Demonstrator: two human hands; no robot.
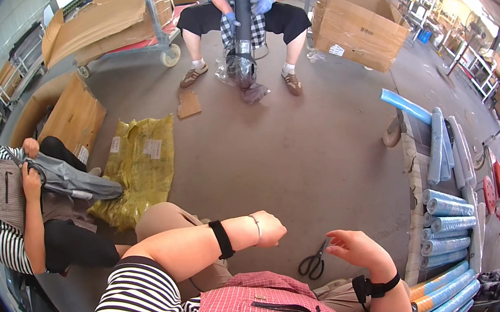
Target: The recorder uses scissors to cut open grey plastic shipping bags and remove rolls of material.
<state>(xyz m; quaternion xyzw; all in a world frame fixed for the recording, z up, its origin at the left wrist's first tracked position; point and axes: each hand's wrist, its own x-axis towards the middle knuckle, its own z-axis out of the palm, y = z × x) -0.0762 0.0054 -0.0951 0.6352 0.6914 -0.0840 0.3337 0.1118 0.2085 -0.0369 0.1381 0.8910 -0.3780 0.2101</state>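
Note:
My left hand (269,228) reaches across in front of me, its fingers curled under. Whatever it may hold is hidden beneath the hand. A black strap and a thin bracelet sit on that wrist. My right hand (360,250) is raised at the lower right, fingers stretched out and apart, with nothing seen in it. Black-handled scissors (312,265) lie just left of its fingertips, seemingly on the floor. To its right, several rolls in blue clear wrapping (449,226) are stacked on a low rack.
At left a seated co-worker handles a grey covered bundle (80,173) beside a yellow woven sack (145,162). Another co-worker, gloved in blue, holds a dark wrapped roll (243,41). Cardboard boxes (355,24) and a wheeled cart (164,45) stand behind; a cardboard scrap (189,104) lies on the floor.

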